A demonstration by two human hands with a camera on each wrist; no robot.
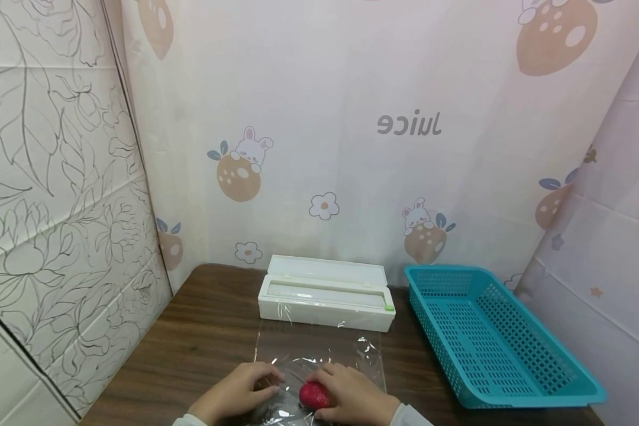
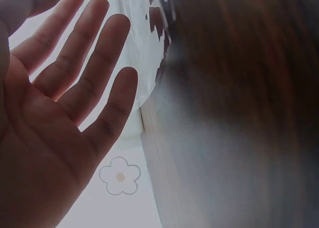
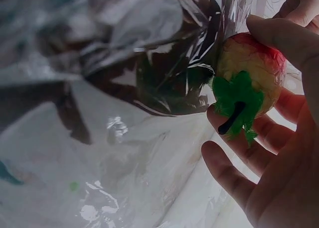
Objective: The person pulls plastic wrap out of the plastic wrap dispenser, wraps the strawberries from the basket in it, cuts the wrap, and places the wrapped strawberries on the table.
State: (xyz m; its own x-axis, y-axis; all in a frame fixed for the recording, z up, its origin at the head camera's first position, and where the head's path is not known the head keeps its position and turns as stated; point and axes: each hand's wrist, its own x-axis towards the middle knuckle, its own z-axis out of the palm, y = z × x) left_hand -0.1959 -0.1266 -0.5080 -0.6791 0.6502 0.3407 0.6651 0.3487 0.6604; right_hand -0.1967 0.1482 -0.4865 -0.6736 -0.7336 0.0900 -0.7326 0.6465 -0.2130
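Note:
My right hand grips a red artificial strawberry low over the sheet of clear cling film. In the right wrist view the strawberry has a yellowish top, a green leafy cap and a dark stem, with thumb and fingers around it. My left hand is beside it on the left, fingers loosely bent and nothing in the palm, as the left wrist view of that hand shows. The film runs from under the hands back to a white cling film dispenser with its lid raised.
A teal perforated plastic basket stands on the right of the dark wooden table. Patterned fabric hangs behind the table and along both sides. The dispenser sits near the table's back edge, and a green slider shows at its right end.

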